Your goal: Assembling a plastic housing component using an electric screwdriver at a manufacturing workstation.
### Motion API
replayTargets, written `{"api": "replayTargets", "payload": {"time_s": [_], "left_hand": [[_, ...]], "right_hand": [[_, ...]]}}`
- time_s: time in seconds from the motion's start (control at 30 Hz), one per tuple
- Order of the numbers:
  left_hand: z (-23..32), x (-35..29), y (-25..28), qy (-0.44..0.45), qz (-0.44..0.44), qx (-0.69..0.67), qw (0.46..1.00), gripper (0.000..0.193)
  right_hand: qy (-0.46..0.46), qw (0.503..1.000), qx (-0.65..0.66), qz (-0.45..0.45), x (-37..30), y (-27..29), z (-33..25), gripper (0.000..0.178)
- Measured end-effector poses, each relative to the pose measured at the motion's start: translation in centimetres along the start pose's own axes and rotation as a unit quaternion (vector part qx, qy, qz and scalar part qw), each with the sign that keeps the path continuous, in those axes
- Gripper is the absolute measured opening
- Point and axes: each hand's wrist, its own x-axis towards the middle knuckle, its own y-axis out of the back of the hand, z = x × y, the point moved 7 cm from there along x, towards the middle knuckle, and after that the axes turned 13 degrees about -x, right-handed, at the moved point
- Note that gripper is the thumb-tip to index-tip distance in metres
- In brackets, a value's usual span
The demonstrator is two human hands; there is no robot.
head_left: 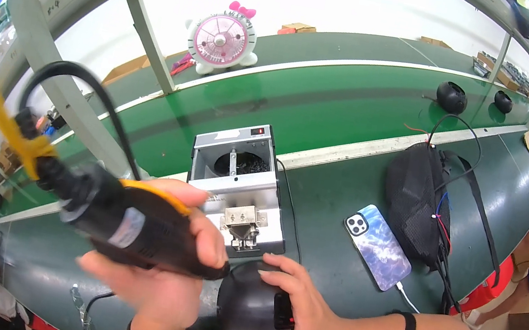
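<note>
My left hand [153, 286] is wrapped round a black and yellow electric screwdriver [135, 224], partly blurred. Its lower end reaches toward a round black housing [247, 309], but whether the tip touches it cannot be made out. A thick black cable and a yellow strap lead off the screwdriver's other end at the left. My right hand [306, 312] grips the housing from the right side, fingers curved over it beside a dark rectangular opening with a small red spot. Just beyond both hands stands a grey metal screw feeder [239, 189] with small dark pieces in its bin.
On the dark green bench lie a phone [377, 247] with a white cable and a black mesh bag [415, 204] with straps and wires. Behind runs a green conveyor [331, 103] carrying two round black housings [451, 97]. A pink and white fan [222, 40] stands farther back. People sit at both sides.
</note>
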Motion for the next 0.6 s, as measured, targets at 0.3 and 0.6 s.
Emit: {"api": "replayTargets", "payload": {"time_s": [0.3,0.6], "left_hand": [[10.0,0.8,0.8,-0.064,-0.064,0.057,0.994,0.084],[7.4,2.8,5.8,0.002,-0.017,0.033,0.999,0.085]], "right_hand": [[0.217,0.973,0.043,-0.073,-1.8,0.6,-2.3,0.087],[0.187,0.976,0.026,-0.112,-2.0,0.2,-1.5,0.076]]}}
